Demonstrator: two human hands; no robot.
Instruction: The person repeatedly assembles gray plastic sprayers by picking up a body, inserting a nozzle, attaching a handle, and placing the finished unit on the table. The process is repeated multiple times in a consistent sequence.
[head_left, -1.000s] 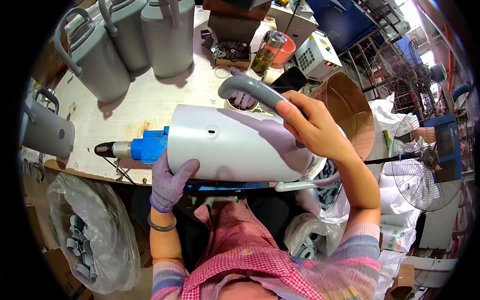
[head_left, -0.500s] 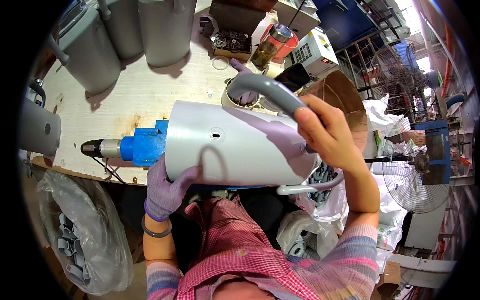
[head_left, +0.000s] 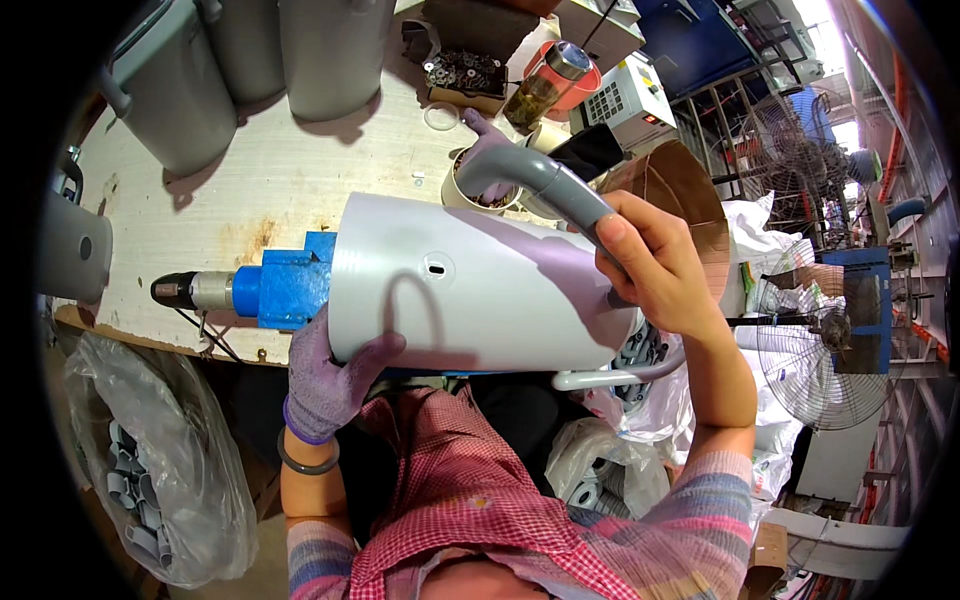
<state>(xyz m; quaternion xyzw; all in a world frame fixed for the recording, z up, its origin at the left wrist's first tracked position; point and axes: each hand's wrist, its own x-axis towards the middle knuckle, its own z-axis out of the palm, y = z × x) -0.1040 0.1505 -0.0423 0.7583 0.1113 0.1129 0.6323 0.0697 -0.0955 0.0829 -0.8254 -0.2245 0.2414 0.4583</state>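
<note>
A light grey plastic cylinder (head_left: 480, 290) lies on its side in front of me, with a small slotted hole in its wall. My left hand (head_left: 330, 375), in a purple glove, grips its left rim; the thumb rests on the outside and the other fingers are mostly hidden. My bare right hand (head_left: 655, 260) is wrapped round a curved grey handle (head_left: 530, 175) that arches above the cylinder. The handle's lower end meets the cylinder's right part; its other end hangs free. A second grey curved tube (head_left: 620, 378) shows along the cylinder's near right side.
A blue fixture (head_left: 295, 287) with a black-tipped tool sits left of the cylinder. Behind it stand a white cup (head_left: 453, 190) with a purple glove, a box of small metal parts (head_left: 465, 80) and tall grey containers (head_left: 335, 60). Bags of grey parts (head_left: 150, 470) flank me.
The handle's free end has shifted very slightly, and my view has moved a little. Both hands keep their hold on the cylinder and the handle.
</note>
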